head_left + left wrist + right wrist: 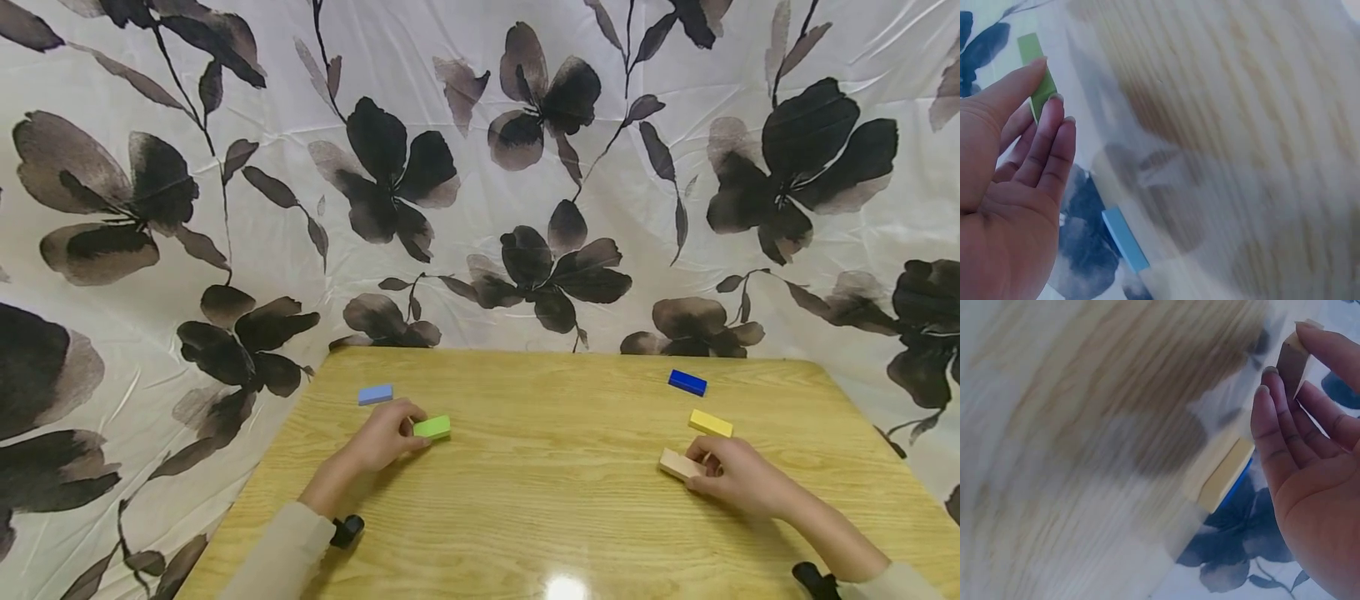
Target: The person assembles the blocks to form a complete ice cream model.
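Note:
A light green block (432, 428) is pinched between the thumb and fingers of my left hand (385, 435), and the left wrist view shows the same green block (1037, 78) held at the fingertips. Just behind that hand, a light blue block (375, 395) lies on the table. On the other side, my right hand (738, 477) pinches a plain wooden block (681, 465); its fingers partly cover it. Beyond that hand lies a yellow block (711, 423), with a dark blue block (687, 382) farther back.
Both hands are over a wood-grain table (540, 467) with rounded far corners. A white cloth (465, 192) with dark flowers hangs behind it and along the left side. Light glares off the table near the front. Black straps (347, 532) circle the wrists.

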`<state>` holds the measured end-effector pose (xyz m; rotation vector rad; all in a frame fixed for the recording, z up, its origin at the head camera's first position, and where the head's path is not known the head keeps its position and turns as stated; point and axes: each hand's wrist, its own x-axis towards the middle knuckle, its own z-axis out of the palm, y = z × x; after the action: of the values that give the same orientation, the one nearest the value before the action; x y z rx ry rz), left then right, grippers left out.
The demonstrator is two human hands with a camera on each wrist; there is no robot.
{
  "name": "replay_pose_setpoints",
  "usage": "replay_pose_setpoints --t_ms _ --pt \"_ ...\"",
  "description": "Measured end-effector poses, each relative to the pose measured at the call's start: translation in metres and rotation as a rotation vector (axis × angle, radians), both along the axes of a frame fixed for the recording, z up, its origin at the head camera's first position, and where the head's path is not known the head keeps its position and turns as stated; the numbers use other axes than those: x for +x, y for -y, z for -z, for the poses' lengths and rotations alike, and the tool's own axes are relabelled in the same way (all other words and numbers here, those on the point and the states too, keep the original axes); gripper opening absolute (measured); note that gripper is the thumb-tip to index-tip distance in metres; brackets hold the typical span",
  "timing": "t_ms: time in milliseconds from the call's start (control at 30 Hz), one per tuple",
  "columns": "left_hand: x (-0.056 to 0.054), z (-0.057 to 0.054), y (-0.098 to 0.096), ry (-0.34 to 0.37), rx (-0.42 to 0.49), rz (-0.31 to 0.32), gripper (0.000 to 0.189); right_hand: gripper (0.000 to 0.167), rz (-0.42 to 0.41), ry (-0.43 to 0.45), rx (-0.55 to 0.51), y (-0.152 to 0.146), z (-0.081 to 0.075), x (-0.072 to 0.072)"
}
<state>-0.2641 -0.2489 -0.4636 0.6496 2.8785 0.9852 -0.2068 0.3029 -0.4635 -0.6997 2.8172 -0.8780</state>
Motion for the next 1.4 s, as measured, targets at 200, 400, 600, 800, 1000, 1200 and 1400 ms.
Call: replay_pose_setpoints --t_ms 200,400,600,800,1000,1200,1400 --pt "-0.003 -0.005 -0.013 0.003 -0.001 0.013 0.03 0.027 -0.009 0.004 -0.015 0.013 -0.003 -0.005" --pt "-0.004 -0.007 -0.024 -0.013 0.001 0.038 0.03 0.027 -0.017 0.015 -0.02 0.024 -0.002 -0.007" --pt "-0.006 -0.007 -0.034 -0.026 0.004 0.054 0.029 0.024 -0.018 0.005 -0.023 0.034 -0.003 -0.01" --pt "-0.008 -0.008 -0.043 -0.032 0.012 0.084 0.026 0.025 -0.036 0.005 -0.025 0.043 -0.001 -0.013" --pt "-0.009 -0.008 -0.049 -0.031 0.018 0.092 0.025 0.024 -0.046 -0.002 -0.029 0.049 -0.001 -0.015" --pt "-0.009 -0.007 -0.053 -0.034 0.01 0.091 0.028 0.024 -0.05 -0.008 -0.037 0.054 -0.001 -0.017" --pt "-0.009 -0.006 -0.058 -0.038 0.014 0.098 0.028 0.022 -0.062 0.001 -0.053 0.06 -0.002 -0.02"
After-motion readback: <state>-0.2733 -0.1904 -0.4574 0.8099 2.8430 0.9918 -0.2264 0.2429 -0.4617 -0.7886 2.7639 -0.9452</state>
